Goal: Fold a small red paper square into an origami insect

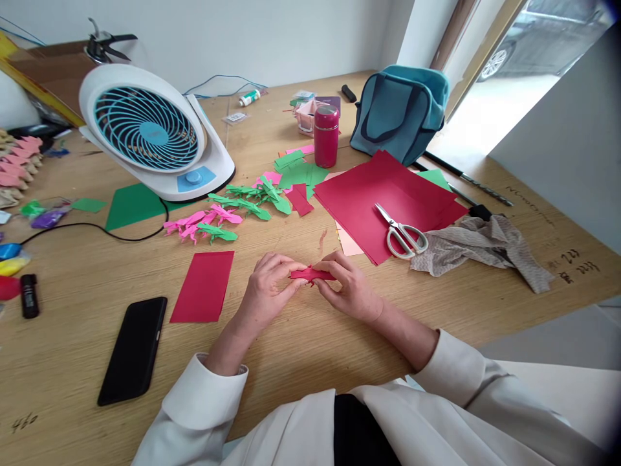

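Observation:
A small folded piece of red paper [310, 275] is held just above the table, between both hands. My left hand [266, 285] pinches its left end with thumb and fingers. At the other end, my right hand [350, 288] grips it the same way. Thin bits stick out from the paper's middle; the fingers hide part of it. Beyond the hands lie several green folded paper figures [247, 202] and pink folded paper figures [201, 221]. A flat stack of red paper [202, 287] rests to the left of my left hand.
White scissors [402, 234] lie on large red sheets [361, 200], beside a crumpled cloth [480, 249]. A black phone [133, 349] is at the left front. Farther back stand a fan [150, 133], a red flask [326, 137] and a blue bag [400, 113].

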The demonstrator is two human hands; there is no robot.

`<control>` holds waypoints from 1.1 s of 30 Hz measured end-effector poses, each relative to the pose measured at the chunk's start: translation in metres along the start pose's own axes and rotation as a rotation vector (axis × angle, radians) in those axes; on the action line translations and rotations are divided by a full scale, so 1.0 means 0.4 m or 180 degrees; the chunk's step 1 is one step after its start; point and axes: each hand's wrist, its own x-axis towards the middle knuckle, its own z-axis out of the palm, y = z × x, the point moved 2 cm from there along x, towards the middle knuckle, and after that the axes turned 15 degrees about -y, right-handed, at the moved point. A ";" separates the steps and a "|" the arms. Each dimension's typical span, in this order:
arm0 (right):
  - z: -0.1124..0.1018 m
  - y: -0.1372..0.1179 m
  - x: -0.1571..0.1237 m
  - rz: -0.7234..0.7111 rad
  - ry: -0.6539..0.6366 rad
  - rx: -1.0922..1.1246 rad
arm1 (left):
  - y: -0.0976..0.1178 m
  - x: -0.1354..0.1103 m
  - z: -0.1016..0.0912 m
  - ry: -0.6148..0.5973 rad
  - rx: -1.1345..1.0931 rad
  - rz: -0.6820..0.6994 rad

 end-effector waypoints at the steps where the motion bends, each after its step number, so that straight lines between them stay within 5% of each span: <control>1: 0.000 0.000 0.000 -0.0003 0.0003 0.0003 | 0.000 0.000 0.000 0.0011 -0.0013 0.0001; 33: 0.001 0.000 -0.002 -0.0142 -0.0034 -0.0009 | -0.009 0.000 0.002 -0.0149 -0.0372 -0.0019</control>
